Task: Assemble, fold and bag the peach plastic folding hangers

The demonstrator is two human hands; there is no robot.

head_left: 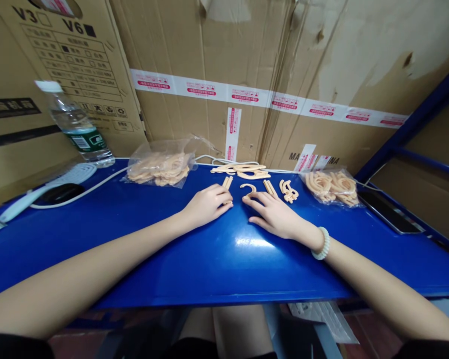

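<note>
My left hand [208, 205] rests on the blue table with its fingers closed around the lower end of some slim beige bars [228, 182]. Much of what it grips is hidden under the fingers. My right hand [275, 215], with a pale beaded band at the wrist, pinches the base of a beige hook [250, 187] between thumb and fingers. More beige straight bars [270, 188] lie just beyond its knuckles. To their right is a small heap of beige hooks [289, 191]. Flat beige hanger arms [243, 170] are piled behind both hands.
A clear bag of beige parts [159, 167] lies at the back left, another bag of beige hooks [331, 187] at the right. A phone [391, 212], a water bottle [78, 127], a black mouse [62, 194] and a white cable [93, 190] are around. Cardboard boxes [194, 45] stand behind.
</note>
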